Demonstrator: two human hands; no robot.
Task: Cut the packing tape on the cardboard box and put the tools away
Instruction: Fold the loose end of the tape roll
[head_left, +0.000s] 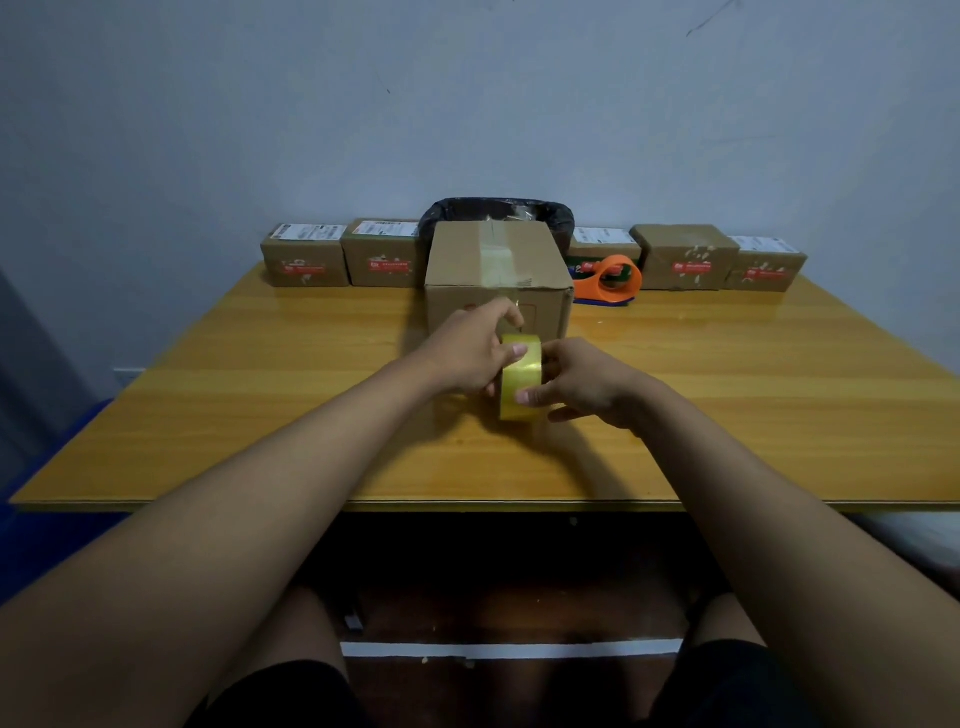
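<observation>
Nearest the camera, two bare forearms reach out over the front edge of the table (218, 415) and meet at a roll of yellowish packing tape (521, 376), which stands on edge just off or on the tabletop, a little in front of the cardboard box (498, 275). The right hand (587, 387) has its grip closed on the roll from the right side, thumb laid across the outer face, apparently to keep it steady and stop it turning. The left hand (470, 353) is curled against the roll's left side with its thumb on the upper face, while its fingertips pinch at something just above the roll, close to the box's front wall; this looks like a strip of tape running up to the box, held taut so it can be cut, though the strip itself is too faint to be sure of. The box thus lies directly beyond both hands, nearly touching the left fingertips, with clear tape already along its top seam. To its right and slightly behind lies an orange tape dispenser (608, 280), untouched. Behind the box stands a bin lined with a black bag (563, 221), and a row of small parcels (306, 257) lines the wall.
</observation>
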